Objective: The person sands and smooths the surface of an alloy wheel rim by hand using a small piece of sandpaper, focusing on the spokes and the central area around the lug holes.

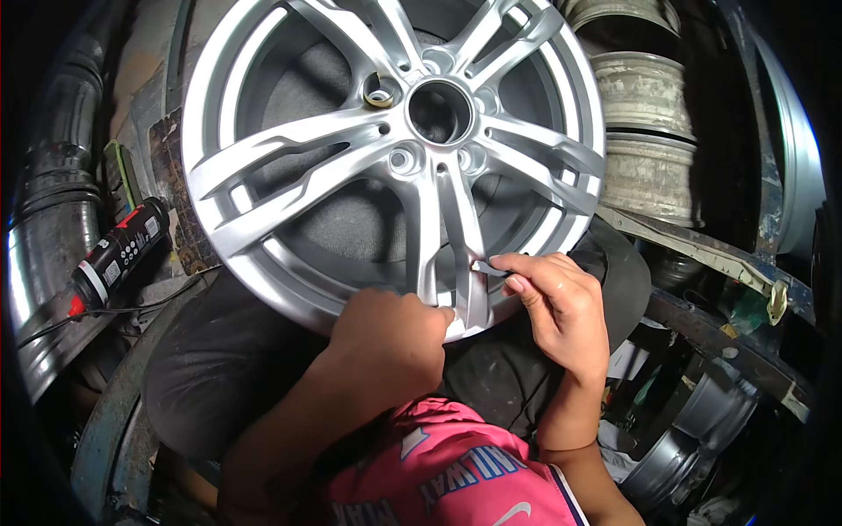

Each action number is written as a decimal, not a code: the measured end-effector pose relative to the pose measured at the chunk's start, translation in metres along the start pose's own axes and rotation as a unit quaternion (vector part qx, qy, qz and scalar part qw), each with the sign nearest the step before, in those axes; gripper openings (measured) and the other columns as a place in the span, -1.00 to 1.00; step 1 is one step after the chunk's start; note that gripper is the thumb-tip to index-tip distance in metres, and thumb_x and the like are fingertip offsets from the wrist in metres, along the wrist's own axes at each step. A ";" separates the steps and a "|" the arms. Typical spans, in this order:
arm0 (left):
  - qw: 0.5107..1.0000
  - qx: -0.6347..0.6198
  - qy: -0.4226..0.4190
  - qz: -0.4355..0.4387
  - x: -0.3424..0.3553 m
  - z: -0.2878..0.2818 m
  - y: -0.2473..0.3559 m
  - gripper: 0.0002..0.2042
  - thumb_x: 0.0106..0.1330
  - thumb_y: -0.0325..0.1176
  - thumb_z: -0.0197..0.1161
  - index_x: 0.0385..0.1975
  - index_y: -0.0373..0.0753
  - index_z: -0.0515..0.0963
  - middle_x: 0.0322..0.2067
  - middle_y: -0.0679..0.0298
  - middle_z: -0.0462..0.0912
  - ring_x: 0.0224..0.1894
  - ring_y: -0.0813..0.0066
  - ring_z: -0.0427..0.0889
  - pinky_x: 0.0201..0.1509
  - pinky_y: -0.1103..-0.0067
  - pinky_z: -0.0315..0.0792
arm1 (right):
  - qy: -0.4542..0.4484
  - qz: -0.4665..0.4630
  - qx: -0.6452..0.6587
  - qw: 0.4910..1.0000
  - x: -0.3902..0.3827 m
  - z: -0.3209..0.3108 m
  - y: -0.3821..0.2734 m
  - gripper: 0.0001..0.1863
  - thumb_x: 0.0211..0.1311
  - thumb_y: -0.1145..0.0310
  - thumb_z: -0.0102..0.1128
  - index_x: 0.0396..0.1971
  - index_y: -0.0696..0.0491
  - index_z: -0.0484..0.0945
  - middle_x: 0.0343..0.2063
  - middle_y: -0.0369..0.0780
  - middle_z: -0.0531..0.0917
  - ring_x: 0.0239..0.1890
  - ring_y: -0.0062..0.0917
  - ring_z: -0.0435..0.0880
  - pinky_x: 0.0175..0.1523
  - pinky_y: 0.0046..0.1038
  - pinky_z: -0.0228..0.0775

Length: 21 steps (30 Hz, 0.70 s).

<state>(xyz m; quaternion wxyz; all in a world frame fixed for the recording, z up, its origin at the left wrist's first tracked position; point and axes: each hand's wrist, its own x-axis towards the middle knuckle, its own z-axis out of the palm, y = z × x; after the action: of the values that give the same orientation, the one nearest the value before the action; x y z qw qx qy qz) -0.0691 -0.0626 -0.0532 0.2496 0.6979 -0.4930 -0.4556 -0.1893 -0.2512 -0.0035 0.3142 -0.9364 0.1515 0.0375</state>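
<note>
A silver alloy car wheel (298,175) with paired spokes lies face up over my lap. My right hand (561,307) pinches a small, thin grey piece (489,268) between thumb and forefinger. Its tip touches a lower spoke (468,232), right of the gap in that pair. Beside it on the left, my left hand (390,337) is curled closed over the near rim. One fingertip rests by the spoke's foot; the other fingers are hidden, as is anything inside them. A yellowish curled strip (378,90) sits in one bolt hole.
At left, a black and red spray can (123,250) lies by a thin cable and a shiny metal cylinder (53,167). Worn wheel barrels (645,175) are stacked at right beside a metal rack rail (710,245). More silver wheels (671,465) stand at lower right.
</note>
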 end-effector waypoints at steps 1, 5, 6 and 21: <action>1.000 0.000 0.001 0.000 -0.001 0.000 -0.002 -0.70 0.16 -0.36 0.21 -0.13 -0.21 0.74 -0.49 0.03 0.75 -0.42 0.03 0.78 -0.28 0.21 0.60 | -0.006 -0.001 -0.001 1.000 -0.001 0.001 0.000 -0.78 0.27 0.53 0.35 -0.09 0.07 0.74 -0.44 -0.20 0.75 -0.42 -0.31 0.69 -0.19 -0.37 0.48; 0.999 0.002 0.038 0.022 -0.003 0.008 -0.002 -0.75 0.20 -0.34 0.22 -0.19 -0.21 0.75 -0.52 0.03 0.73 -0.49 0.06 0.75 -0.34 0.21 0.57 | -0.002 -0.004 -0.003 1.000 -0.002 0.001 -0.001 -0.78 0.27 0.52 0.35 -0.09 0.07 0.73 -0.44 -0.19 0.75 -0.43 -0.30 0.68 -0.20 -0.37 0.47; 0.998 0.020 0.046 0.023 -0.005 0.011 0.000 -0.76 0.21 -0.34 0.22 -0.19 -0.22 0.74 -0.52 0.03 0.73 -0.50 0.08 0.75 -0.34 0.21 0.56 | 0.000 -0.001 -0.004 1.000 -0.002 0.001 -0.001 -0.78 0.28 0.51 0.35 -0.09 0.07 0.73 -0.45 -0.19 0.74 -0.43 -0.30 0.68 -0.20 -0.37 0.47; 0.997 0.050 0.061 0.020 -0.007 0.017 -0.002 -0.73 0.24 -0.33 0.28 -0.08 -0.18 0.70 -0.56 0.10 0.72 -0.48 0.08 0.75 -0.29 0.22 0.58 | -0.001 0.011 -0.016 1.000 -0.015 0.005 -0.008 -0.77 0.29 0.51 0.34 -0.07 0.05 0.74 -0.46 -0.21 0.74 -0.42 -0.31 0.68 -0.18 -0.35 0.47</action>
<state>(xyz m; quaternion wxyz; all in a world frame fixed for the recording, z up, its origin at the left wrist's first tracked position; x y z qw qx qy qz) -0.0840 -0.0539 -0.0600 0.2533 0.7258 -0.5129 -0.3821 -0.2006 -0.2384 -0.0003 0.2984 -0.9397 0.1610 0.0441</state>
